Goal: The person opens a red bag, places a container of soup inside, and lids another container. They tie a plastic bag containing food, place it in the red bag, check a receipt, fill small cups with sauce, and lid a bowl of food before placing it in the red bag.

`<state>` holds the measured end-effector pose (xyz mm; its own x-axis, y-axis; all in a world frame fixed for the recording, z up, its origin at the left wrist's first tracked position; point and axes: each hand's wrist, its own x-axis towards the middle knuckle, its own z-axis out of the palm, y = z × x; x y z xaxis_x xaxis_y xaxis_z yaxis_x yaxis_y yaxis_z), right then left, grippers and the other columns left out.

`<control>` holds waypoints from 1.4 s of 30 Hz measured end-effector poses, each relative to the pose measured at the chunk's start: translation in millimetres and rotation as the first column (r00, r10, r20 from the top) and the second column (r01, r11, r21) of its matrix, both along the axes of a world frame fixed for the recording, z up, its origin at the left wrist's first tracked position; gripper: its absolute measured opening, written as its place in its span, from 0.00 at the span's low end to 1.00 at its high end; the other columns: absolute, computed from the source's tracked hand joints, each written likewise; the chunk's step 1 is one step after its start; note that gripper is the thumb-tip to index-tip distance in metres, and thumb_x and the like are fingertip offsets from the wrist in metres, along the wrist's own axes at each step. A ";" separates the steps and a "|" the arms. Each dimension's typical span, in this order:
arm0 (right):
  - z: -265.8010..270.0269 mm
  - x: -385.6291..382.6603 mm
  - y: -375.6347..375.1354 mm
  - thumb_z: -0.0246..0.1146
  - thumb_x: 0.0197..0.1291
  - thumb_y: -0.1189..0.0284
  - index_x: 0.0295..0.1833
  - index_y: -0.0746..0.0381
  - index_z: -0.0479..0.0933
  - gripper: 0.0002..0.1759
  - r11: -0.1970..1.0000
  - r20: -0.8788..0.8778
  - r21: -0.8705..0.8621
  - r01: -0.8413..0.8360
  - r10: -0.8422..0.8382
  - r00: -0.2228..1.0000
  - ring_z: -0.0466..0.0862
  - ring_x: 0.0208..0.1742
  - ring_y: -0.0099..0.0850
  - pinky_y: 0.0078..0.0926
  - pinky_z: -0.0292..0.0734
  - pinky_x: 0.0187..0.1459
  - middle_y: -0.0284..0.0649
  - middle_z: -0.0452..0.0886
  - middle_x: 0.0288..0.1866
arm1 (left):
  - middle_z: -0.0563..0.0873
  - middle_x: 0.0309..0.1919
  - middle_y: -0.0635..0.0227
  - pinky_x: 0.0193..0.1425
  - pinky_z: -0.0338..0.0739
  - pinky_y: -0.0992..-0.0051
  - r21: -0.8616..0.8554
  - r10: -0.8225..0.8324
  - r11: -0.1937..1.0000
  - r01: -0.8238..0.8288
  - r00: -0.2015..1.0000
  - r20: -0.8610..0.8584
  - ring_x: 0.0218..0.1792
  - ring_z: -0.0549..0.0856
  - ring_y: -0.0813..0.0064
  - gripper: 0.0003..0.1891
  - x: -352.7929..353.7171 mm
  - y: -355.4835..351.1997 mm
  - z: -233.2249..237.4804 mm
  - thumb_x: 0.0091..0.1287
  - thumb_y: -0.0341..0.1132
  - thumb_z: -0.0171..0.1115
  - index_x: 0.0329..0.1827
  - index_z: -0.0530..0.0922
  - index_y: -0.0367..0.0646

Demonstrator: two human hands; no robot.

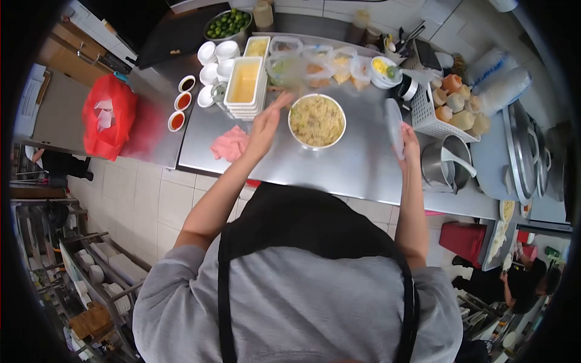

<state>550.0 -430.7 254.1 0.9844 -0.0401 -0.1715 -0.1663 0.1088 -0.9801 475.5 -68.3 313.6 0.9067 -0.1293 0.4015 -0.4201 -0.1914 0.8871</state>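
Observation:
A white bowl point(317, 121) full of yellowish fried rice or noodles stands on the steel counter point(357, 169) in front of me. My left hand point(266, 124) hovers just left of the bowl with fingers spread and nothing in it, above a pink cloth point(229, 144). My right hand point(410, 144) is to the right of the bowl and holds a clear plastic lid point(393, 124) upright by its edge.
Behind the bowl are a stack of white trays point(245, 85) with yellow liquid, clear tubs of ingredients point(327, 60), small white bowls point(215, 60), sauce dishes point(181, 103) and limes point(229, 23). A white basket point(431, 118) and a metal pot point(448, 166) stand right. Another person point(526, 284) crouches at lower right.

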 end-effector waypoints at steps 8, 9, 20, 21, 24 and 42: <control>-40.7 54.0 99.2 0.56 0.53 0.76 0.44 0.68 0.76 0.12 0.979 -0.177 0.192 -0.068 0.102 0.979 0.74 0.27 0.21 0.18 0.70 0.32 0.33 0.78 0.32 | 0.61 0.63 0.49 0.68 0.50 0.66 -0.483 0.007 0.726 -0.490 0.708 -0.707 0.65 0.61 0.61 0.39 -0.9 -5.6 -64.9 0.66 0.61 0.34 0.64 0.55 0.30; -22.0 55.8 118.9 0.57 0.53 0.76 0.43 0.68 0.77 0.12 0.984 -0.172 0.154 -0.091 0.117 0.978 0.76 0.29 0.22 0.18 0.71 0.33 0.34 0.79 0.32 | 0.61 0.63 0.49 0.68 0.50 0.66 -0.483 0.009 0.724 -0.492 0.707 -0.707 0.65 0.61 0.61 0.39 1.2 -6.8 -67.9 0.66 0.61 0.34 0.64 0.55 0.30; 52.2 43.0 203.5 0.56 0.50 0.70 0.40 0.54 0.81 0.12 0.392 0.159 -0.919 -0.043 0.468 0.869 0.80 0.38 0.43 0.35 0.74 0.41 0.49 0.80 0.36 | 0.72 0.56 0.58 0.61 0.60 0.69 -0.527 0.031 0.583 -0.618 0.665 -0.746 0.56 0.71 0.69 0.34 12.1 -17.2 -68.4 0.67 0.58 0.39 0.61 0.62 0.33; 58.1 36.6 195.0 0.56 0.50 0.70 0.40 0.54 0.81 0.12 0.389 0.160 -0.920 -0.041 0.471 0.867 0.80 0.38 0.43 0.35 0.74 0.41 0.49 0.80 0.36 | 0.72 0.56 0.58 0.61 0.60 0.69 -0.531 0.030 0.579 -0.618 0.667 -0.744 0.56 0.71 0.69 0.34 16.2 -23.6 -68.3 0.67 0.58 0.39 0.61 0.62 0.33; 56.7 26.3 159.5 0.53 0.51 0.72 0.42 0.57 0.80 0.14 0.530 0.178 -0.847 -0.050 0.370 0.912 0.79 0.40 0.47 0.40 0.74 0.42 0.53 0.78 0.37 | 0.77 0.50 0.60 0.57 0.65 0.73 -0.388 0.203 0.759 -0.522 0.757 -0.620 0.51 0.75 0.69 0.24 26.7 -45.2 -68.4 0.69 0.46 0.43 0.56 0.69 0.32; 5.7 -27.6 170.6 0.52 0.59 0.69 0.53 0.65 0.68 0.18 0.620 0.462 -0.739 0.264 0.181 0.868 0.72 0.46 0.48 0.41 0.67 0.47 0.51 0.73 0.43 | 0.80 0.34 0.47 0.43 0.71 0.63 0.047 0.662 0.748 -0.662 0.740 -0.118 0.39 0.78 0.49 0.15 27.4 -59.9 -66.3 0.68 0.35 0.41 0.43 0.74 0.34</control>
